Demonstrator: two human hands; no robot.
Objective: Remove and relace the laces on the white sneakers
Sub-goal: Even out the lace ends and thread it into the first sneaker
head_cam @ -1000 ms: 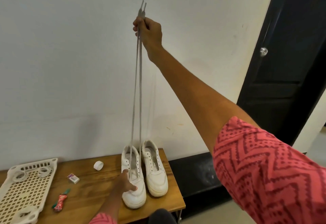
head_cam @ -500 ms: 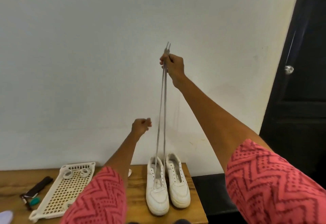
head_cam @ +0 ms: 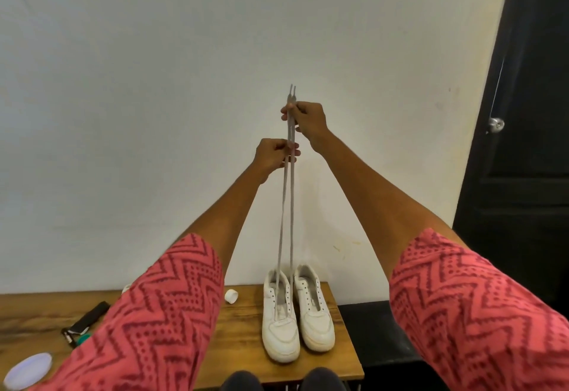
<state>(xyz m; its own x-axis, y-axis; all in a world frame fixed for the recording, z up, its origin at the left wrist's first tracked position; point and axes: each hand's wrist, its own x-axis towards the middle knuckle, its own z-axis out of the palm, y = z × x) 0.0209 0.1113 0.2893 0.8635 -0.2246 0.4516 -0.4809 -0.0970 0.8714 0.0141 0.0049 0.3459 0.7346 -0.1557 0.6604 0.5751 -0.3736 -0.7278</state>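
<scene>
White sneakers [head_cam: 297, 313] sit lower centre on the table [head_cam: 243, 329]. Lace [head_cam: 289, 206] runs near-vertical from left shoe to mid-frame, both strands taut. Right hand [head_cam: 308, 119] pinches the tips; left hand [head_cam: 272, 156], directly below, pinches both strands.

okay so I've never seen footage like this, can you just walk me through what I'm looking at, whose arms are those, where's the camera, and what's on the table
The camera sits on a person's head, looking forward and down, so the two arms in red patterned sleeves are that person's own. There is no machine. Both hands are raised in front of a white wall. The right hand pinches the two ends of a grey shoelace near the tips, and the left hand grips both strands just below. The lace runs down to the left sneaker, threaded through its lowest eyelets. The right sneaker beside it has no lace. Both stand on a wooden table, along with a small white cap and a black tool.
</scene>
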